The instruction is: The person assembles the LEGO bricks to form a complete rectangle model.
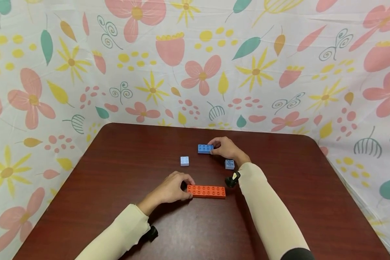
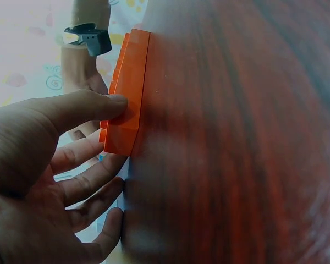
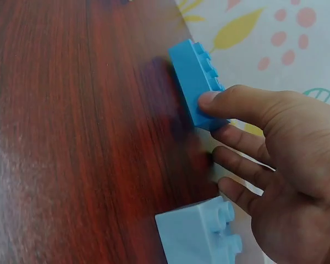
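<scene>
A long orange toy brick [image 1: 206, 192] lies on the table, studs up. My left hand [image 1: 173, 187] pinches its left end, the thumb on the near side, as the left wrist view also shows. Farther back, my right hand [image 1: 226, 148] pinches the right end of a blue brick [image 1: 205, 148] between thumb and fingers. In the right wrist view, the thumb presses on the long side of that blue brick [image 3: 195, 82]. A small square blue brick [image 1: 229, 164] sits just below my right wrist. A pale blue square brick [image 1: 184, 161] stands between the two hands, touched by neither.
The dark red-brown wooden table [image 1: 133, 155] carries all the bricks. Behind it and at both sides hangs a white cloth [image 1: 201, 43] printed with flowers and leaves. A small black camera is strapped to each wrist.
</scene>
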`<move>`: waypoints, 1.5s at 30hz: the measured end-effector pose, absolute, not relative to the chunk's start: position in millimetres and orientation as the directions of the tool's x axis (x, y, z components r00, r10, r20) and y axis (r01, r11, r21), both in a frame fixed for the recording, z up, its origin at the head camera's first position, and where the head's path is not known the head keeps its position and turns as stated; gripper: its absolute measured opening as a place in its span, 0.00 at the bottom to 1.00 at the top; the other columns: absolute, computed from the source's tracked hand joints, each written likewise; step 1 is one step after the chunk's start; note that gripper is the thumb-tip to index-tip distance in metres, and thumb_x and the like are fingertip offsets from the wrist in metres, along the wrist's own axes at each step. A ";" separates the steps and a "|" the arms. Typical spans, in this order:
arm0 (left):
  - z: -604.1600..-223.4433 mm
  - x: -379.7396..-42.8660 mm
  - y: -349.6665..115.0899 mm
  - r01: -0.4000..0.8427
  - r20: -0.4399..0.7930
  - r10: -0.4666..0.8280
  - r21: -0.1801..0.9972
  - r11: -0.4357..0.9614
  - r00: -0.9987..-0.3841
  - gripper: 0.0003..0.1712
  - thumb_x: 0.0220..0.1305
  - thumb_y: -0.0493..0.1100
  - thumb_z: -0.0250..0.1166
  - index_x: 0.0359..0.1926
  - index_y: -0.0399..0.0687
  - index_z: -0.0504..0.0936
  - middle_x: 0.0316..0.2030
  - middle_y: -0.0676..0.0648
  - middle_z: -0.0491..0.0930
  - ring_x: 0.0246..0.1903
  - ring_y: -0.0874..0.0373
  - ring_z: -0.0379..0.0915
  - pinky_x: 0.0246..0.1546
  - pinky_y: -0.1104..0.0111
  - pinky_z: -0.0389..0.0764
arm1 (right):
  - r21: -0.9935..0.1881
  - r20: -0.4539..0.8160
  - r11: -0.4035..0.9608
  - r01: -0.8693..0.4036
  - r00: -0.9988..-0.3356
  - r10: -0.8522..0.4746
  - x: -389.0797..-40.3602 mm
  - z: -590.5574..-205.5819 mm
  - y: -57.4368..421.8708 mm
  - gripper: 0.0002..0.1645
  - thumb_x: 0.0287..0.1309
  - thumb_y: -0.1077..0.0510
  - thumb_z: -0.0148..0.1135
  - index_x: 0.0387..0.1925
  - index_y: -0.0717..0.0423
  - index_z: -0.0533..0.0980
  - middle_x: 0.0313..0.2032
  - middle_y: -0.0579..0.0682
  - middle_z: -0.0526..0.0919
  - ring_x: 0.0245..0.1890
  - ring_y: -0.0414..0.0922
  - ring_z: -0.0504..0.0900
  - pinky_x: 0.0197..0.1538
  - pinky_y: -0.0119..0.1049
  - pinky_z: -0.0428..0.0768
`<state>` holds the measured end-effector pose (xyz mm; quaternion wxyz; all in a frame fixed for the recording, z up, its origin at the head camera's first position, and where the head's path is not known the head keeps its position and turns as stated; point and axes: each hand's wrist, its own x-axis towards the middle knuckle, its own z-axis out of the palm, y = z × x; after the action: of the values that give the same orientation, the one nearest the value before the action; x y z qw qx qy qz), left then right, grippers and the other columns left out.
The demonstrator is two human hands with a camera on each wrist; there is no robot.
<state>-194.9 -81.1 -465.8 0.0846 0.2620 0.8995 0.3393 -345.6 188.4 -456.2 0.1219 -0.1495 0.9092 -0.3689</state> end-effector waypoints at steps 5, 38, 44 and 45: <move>-465.1 -194.2 -81.1 0.409 0.020 0.527 0.655 0.635 -0.850 0.17 0.53 0.44 0.79 0.45 0.54 0.87 0.43 0.50 0.86 0.55 0.47 0.75 0.59 0.45 0.73 | -0.704 -0.069 0.674 -0.225 -0.922 -0.380 -339.3 -449.6 191.8 0.22 0.64 0.56 0.70 0.59 0.50 0.81 0.56 0.57 0.82 0.57 0.55 0.79 0.57 0.51 0.81; -468.0 -193.8 -81.9 0.423 0.045 0.524 0.651 0.630 -0.850 0.17 0.51 0.43 0.80 0.43 0.53 0.87 0.41 0.51 0.87 0.53 0.48 0.75 0.58 0.46 0.73 | -0.672 0.126 0.592 -0.444 -0.857 -0.500 -205.3 -422.7 193.3 0.20 0.58 0.58 0.75 0.53 0.47 0.82 0.47 0.44 0.84 0.48 0.49 0.81 0.56 0.50 0.82; -468.8 -194.6 -80.9 0.427 0.047 0.527 0.647 0.632 -0.849 0.18 0.51 0.44 0.80 0.44 0.52 0.87 0.42 0.51 0.87 0.53 0.48 0.75 0.58 0.46 0.73 | -0.673 0.105 0.589 -0.448 -0.845 -0.524 -190.3 -431.8 193.3 0.19 0.59 0.58 0.74 0.52 0.46 0.82 0.48 0.43 0.84 0.48 0.45 0.82 0.55 0.44 0.82; -468.9 -194.6 -81.0 0.428 0.047 0.527 0.646 0.632 -0.849 0.18 0.51 0.44 0.79 0.44 0.52 0.87 0.42 0.51 0.87 0.53 0.48 0.75 0.58 0.46 0.73 | -0.672 0.103 0.589 -0.450 -0.844 -0.527 -188.4 -433.4 193.5 0.19 0.59 0.57 0.74 0.52 0.46 0.82 0.48 0.43 0.84 0.48 0.46 0.82 0.55 0.44 0.82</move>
<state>-194.6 -81.0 -468.9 0.0734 0.2651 0.9004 0.3371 -188.4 193.5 -433.4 0.0535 -0.2744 0.8897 -0.3609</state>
